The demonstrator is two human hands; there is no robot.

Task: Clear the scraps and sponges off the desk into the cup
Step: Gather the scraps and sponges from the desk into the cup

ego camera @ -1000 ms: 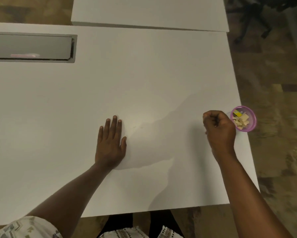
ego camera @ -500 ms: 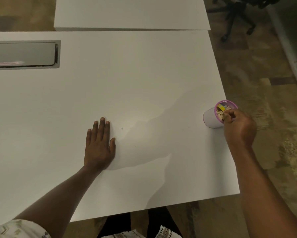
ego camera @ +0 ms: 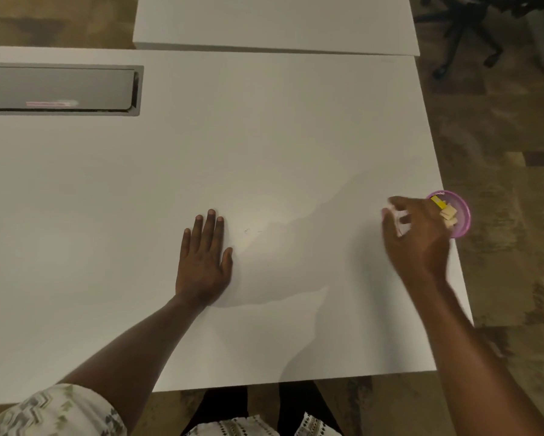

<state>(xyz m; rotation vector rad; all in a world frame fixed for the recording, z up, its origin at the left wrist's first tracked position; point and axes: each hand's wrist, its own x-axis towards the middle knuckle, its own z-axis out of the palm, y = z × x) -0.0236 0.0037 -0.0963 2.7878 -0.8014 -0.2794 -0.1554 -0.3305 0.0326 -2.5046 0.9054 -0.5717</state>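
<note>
Head view, right hand [ego camera: 418, 243] partly hiding cup [ego camera: 462, 215], office chair [ego camera: 465, 23] beyond desk [ego camera: 264, 152]

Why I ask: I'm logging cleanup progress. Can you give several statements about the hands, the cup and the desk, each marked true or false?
1. The left hand lies flat on the desk with its fingers straight. True.
2. The cup stands in the middle of the desk. False: it stands at the desk's right edge.
3. The cup holds tan scraps and a yellow piece. True.
4. The right hand lies flat right beside the left hand. False: it is at the cup, well apart from the left hand, with its fingers spread and blurred.
5. A grey recessed panel is set into the desk at the far left. True.
</note>
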